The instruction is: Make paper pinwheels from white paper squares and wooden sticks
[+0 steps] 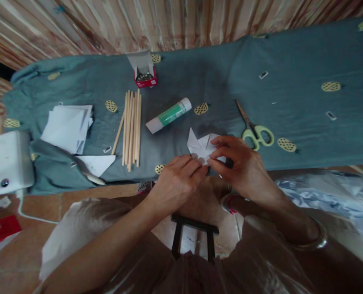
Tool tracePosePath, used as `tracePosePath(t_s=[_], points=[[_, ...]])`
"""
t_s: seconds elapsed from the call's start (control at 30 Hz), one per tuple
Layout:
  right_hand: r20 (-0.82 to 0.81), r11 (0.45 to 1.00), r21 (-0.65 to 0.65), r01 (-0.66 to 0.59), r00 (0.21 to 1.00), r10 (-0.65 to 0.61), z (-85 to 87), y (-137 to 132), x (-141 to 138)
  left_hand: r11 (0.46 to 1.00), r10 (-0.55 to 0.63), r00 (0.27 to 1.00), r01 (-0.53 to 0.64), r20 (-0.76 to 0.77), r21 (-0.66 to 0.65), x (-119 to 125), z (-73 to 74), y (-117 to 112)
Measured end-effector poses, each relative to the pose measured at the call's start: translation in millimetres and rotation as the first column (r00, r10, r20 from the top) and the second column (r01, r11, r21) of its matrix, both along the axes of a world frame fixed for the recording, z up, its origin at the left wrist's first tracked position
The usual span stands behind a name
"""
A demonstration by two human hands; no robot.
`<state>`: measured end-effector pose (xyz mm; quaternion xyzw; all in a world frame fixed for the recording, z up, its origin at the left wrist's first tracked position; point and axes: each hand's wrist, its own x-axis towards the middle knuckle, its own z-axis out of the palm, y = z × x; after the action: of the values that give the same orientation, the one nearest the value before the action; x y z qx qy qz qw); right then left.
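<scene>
A small piece of white paper, creased and folded into pointed flaps, is held between both hands just over the table's front edge. My left hand pinches its lower left part, fingers pressed together. On the right side, my right hand grips the same paper between thumb and fingers. A green and white glue stick lies behind the paper, to the left. Scissors with light green handles rest close to my right hand, blades closed and pointing away.
Several wooden sticks lie left of the glue stick. Behind them stands an open red box of small metal pieces. White paper sheets are stacked at left, near a white device with a cable. A green cloth covers the table.
</scene>
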<state>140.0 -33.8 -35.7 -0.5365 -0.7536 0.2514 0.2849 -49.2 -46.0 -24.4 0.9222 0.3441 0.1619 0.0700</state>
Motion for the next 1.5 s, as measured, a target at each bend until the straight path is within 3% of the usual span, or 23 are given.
tracePosePath(t_s=[0.57,1.1,1.5], points=[[0.014,0.999,-0.012,0.041,0.999,-0.04,1.2,-1.5,-2.5,1.0,0.001,1.0,-0.001,-0.017,-0.028,-0.5,-1.1,0.4],[0.043,1.0,-0.002,0.004,0.999,-0.004,2.6,-1.1,-1.9,1.0,0.022,1.0,-0.022,-0.011,-0.01,0.4,-2.6,0.4],[0.09,0.992,0.126,-0.032,0.996,0.021,-0.7,-6.1,-4.9,1.0,0.03,0.999,-0.03,-0.011,-0.007,1.8,-2.5,-0.4]])
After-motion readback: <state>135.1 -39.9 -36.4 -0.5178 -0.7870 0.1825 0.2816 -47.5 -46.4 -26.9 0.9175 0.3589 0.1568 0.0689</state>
